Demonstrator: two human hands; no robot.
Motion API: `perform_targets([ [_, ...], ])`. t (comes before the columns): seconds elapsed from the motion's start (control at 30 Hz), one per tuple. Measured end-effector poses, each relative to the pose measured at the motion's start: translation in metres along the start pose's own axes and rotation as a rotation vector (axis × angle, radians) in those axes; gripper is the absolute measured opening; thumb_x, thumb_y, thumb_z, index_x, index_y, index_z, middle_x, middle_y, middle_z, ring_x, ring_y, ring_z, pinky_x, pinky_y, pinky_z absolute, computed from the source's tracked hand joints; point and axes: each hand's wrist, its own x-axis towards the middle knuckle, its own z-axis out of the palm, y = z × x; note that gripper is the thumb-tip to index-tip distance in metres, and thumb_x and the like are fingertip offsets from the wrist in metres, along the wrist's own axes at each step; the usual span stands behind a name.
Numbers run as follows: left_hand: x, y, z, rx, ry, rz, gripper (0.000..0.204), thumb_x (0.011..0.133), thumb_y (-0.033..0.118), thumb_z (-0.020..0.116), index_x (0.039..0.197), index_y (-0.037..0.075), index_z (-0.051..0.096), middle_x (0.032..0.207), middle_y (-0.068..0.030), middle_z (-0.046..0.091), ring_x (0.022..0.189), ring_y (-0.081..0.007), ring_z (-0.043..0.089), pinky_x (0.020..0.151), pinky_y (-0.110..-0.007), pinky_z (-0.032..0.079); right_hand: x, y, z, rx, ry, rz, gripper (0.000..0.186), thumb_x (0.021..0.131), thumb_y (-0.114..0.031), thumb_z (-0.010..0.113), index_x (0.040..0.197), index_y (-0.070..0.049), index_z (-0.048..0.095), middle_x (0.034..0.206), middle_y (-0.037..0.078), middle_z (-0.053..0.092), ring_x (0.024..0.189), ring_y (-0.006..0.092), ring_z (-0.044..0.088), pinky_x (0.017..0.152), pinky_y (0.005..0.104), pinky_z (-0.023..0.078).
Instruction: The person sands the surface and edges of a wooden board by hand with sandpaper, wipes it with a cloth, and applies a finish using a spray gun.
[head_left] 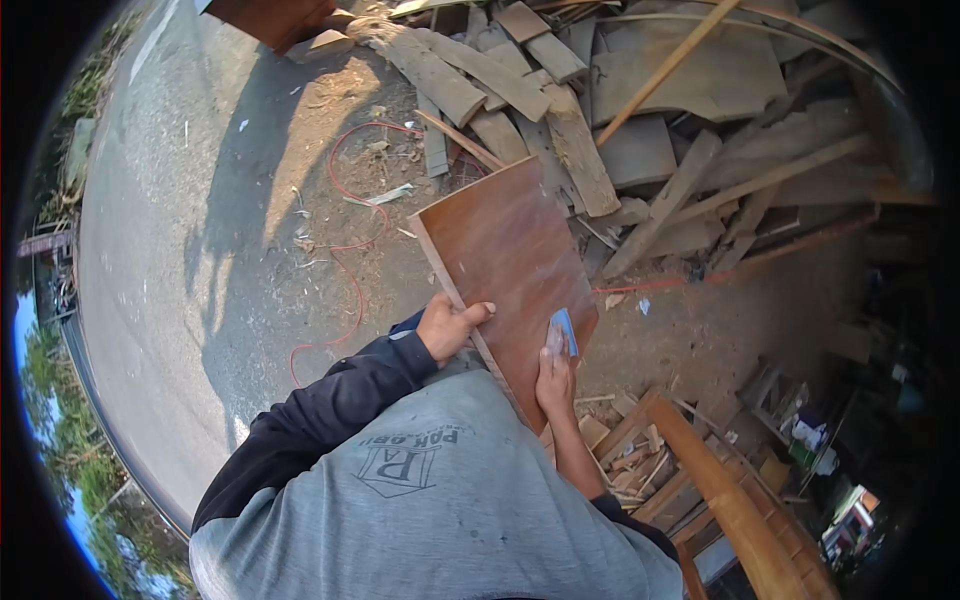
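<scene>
Reddish-brown flat rectangular wooden panel (505, 265) held tilted at centre, near end against the body. Left hand (450, 325) clamps its left edge, thumb over the face. Right hand (555, 375) presses a small blue-backed sanding sheet (564, 333) flat on the near right corner, fingers closed over it. Judgement: even pressure, strokes along the grain, left grip firm to stop flex. Panel face smooth, slightly glossy. Far right: heap of grey rough offcut planks (600, 110). Thin red cable (350, 250) loops over dusty ground, left.
</scene>
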Motion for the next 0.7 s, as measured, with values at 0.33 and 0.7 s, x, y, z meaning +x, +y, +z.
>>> perform_targets([
  [0.33,-0.006,-0.004,0.015,-0.069,0.079,-0.1,0.046,0.09,0.009,0.062,0.13,-0.001,0.041,0.121,-0.0179,0.057,0.102,-0.0293,0.066,0.08,-0.047,0.062,-0.076,-0.011,0.003,0.065,-0.079,-0.147,0.054,0.1,-0.029,0.043,0.143,0.004,0.042,0.149,0.026,0.037,0.142,0.0421,0.028,0.117,0.0494,0.025],
  [0.7,-0.001,-0.005,0.017,0.04,0.05,-0.121,0.04,0.092,0.013,0.063,0.126,0.0,0.046,0.116,-0.0154,0.059,0.1,-0.0284,0.066,0.077,-0.043,0.062,-0.017,0.093,0.022,0.036,0.163,0.196,0.055,0.103,-0.029,0.038,0.143,0.008,0.036,0.15,0.027,0.035,0.142,0.0403,0.03,0.118,0.0479,0.023],
])
